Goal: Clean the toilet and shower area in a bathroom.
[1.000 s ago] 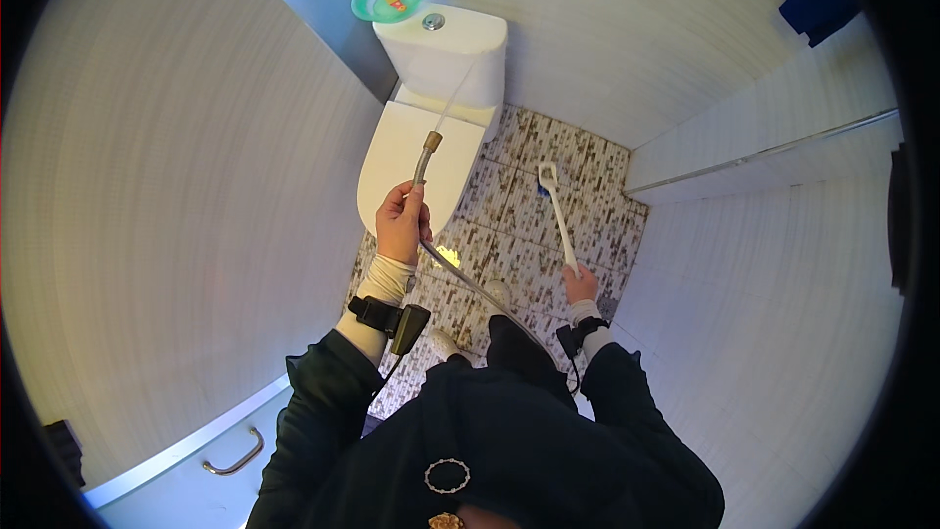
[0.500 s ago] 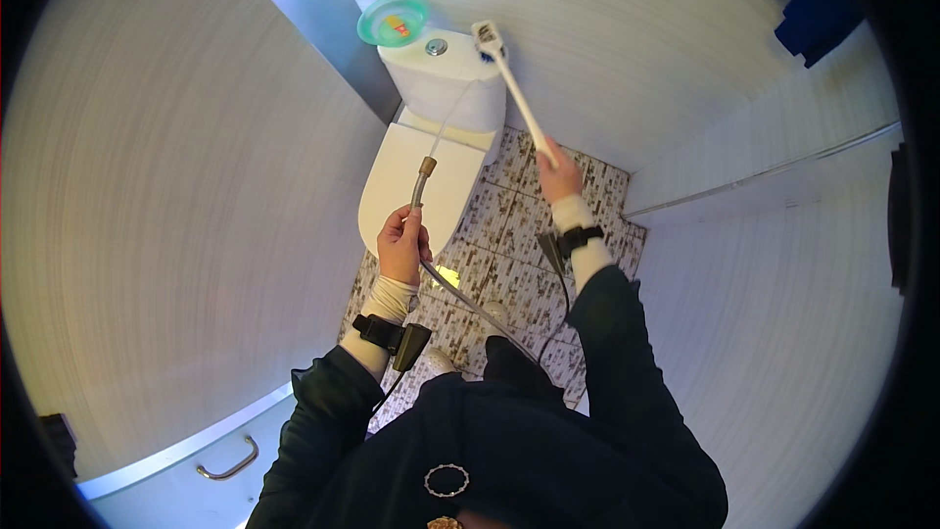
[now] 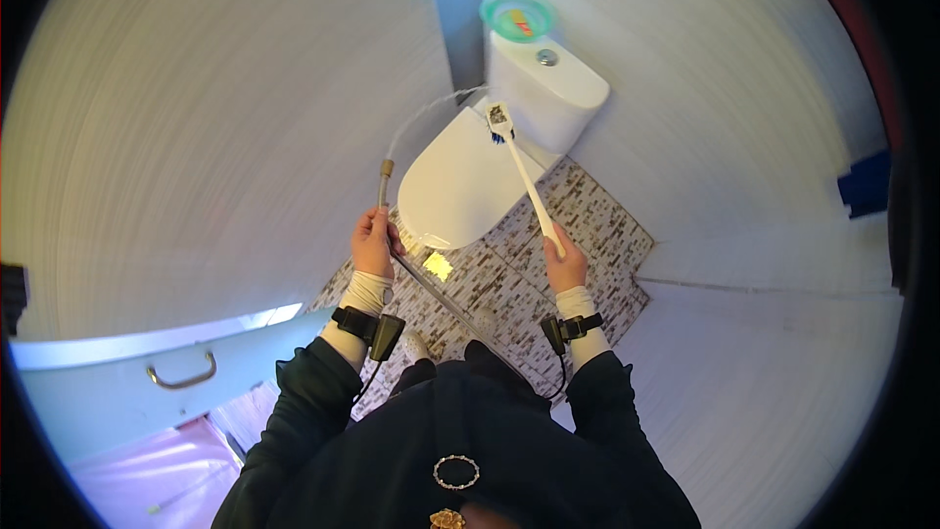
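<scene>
My left hand is closed round a grey flexible hose with a brass-coloured end. A thin jet of water arcs from it toward the near left side of the cistern. In my right hand is the handle of a white toilet brush with dark blue bristles. Its head lies over the back of the shut white toilet lid, close to the front of the cistern. Whether the bristles touch the lid I cannot tell.
On the cistern's far left end rests a green plastic basin with a yellow and red item inside. A yellow patch lies on the tiled floor. Pale walls close in on both sides. A door handle is at the lower left.
The view has turned, so the toilet appears further right. My right hand has drawn the brush from the cistern's right end to the back of the lid. The water jet now reaches the cistern's left side.
</scene>
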{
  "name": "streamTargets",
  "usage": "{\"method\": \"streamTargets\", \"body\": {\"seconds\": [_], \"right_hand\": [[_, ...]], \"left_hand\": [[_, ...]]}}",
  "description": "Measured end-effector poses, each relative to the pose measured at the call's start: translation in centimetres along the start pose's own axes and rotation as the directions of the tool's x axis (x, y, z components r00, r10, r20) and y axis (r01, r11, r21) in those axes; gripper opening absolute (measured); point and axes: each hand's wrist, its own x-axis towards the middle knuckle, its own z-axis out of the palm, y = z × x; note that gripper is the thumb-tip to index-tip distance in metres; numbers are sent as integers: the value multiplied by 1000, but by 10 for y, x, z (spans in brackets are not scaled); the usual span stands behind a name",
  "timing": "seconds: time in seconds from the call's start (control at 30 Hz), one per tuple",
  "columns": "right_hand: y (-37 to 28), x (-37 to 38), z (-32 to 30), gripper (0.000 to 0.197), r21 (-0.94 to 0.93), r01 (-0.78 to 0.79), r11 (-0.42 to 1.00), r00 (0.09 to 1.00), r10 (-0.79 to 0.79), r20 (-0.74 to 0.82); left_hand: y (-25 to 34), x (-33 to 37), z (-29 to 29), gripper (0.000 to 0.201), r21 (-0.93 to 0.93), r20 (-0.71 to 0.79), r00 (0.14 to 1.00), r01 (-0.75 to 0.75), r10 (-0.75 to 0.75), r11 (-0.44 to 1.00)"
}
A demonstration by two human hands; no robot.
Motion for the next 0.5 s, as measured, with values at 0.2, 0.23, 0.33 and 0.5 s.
{"method": "streamTargets", "body": {"seconds": [0.2,0.23,0.33,0.5], "right_hand": [[-11,19,44,38,-25,-113,993,944,115,310],[-12,22,57,38,-35,-86,996,949,93,301],[13,30,83,39,-89,-79,993,942,104,320],[40,16,139,41,-208,-167,964,904,234,357]], "left_hand": [[1,-9,-47,20,52,-160,987,8,0,999],[-3,-12,-56,20,45,-188,982,12,-3,999],[-24,-26,-73,20,95,-280,956,116,-86,989],[-34,-30,-120,20,38,-403,907,150,-123,988]]}}
